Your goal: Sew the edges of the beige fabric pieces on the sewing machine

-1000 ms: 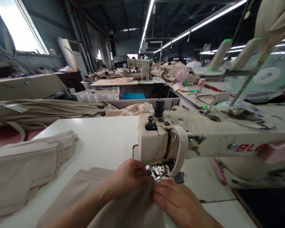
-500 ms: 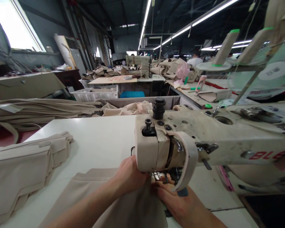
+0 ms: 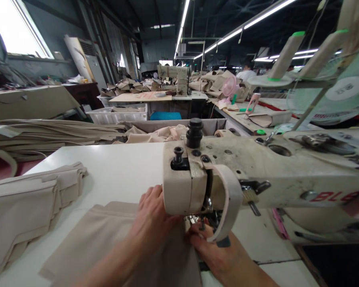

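A beige fabric piece [image 3: 107,239] lies on the white sewing table [image 3: 119,167] in front of me. My left hand [image 3: 154,217] presses flat on the fabric, fingers spread, just left of the sewing machine head [image 3: 191,183]. My right hand [image 3: 211,249] pinches the fabric edge right under the needle area, partly hidden by the machine head and its curved guard. The presser foot is mostly hidden behind the head.
A stack of folded beige pieces [image 3: 26,207] sits at the left. Long beige strips [image 3: 48,133] pile up behind the table. Thread cones [image 3: 284,56] and a fan [image 3: 341,95] stand to the right. Other sewing stations [image 3: 173,79] lie farther back.
My view has dropped closer, so the machine head now covers the needle area. My left hand went from pinching the fabric to lying flat and has slid forward with it.
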`<state>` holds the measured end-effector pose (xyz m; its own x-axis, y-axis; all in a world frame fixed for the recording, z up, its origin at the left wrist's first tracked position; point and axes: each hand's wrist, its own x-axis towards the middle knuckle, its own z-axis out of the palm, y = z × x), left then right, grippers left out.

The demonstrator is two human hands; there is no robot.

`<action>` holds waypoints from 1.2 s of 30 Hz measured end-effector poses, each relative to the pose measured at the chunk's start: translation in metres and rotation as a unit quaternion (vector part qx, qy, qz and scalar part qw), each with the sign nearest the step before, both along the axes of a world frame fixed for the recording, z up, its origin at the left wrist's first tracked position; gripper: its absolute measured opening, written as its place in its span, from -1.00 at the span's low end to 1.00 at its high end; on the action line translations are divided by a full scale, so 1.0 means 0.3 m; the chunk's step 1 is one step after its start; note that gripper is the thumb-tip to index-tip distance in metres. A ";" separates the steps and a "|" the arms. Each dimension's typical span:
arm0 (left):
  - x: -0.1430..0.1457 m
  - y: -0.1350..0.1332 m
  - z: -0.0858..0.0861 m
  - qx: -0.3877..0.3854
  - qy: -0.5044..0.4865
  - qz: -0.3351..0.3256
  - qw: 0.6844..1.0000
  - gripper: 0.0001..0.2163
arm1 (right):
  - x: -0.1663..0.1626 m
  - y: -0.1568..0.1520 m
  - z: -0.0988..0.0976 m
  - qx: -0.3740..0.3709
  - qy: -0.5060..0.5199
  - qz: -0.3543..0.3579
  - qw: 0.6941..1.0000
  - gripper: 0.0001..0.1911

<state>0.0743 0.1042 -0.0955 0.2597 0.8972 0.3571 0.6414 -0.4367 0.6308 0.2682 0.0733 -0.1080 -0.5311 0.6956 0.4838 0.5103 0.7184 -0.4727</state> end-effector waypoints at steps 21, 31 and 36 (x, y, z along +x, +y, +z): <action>-0.028 -0.248 -0.027 -0.045 -0.074 -0.140 0.986 -0.84 | -0.073 -0.211 0.027 -0.593 0.456 -0.145 0.648 -0.41; -0.006 -0.260 0.012 0.231 0.067 -0.215 0.946 -0.74 | -0.092 -0.234 0.034 -0.625 0.414 -0.129 0.649 -0.55; -0.005 -0.263 0.013 0.256 0.078 -0.209 0.941 -0.75 | -0.079 -0.245 0.010 -0.602 0.372 -0.120 0.696 -0.61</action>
<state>0.0727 0.0252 -0.0917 0.6365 0.4254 0.6434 0.4127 -0.8925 0.1819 0.2443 -0.0001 -0.1050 -0.2437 0.8600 -0.4482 -0.1596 -0.4914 -0.8562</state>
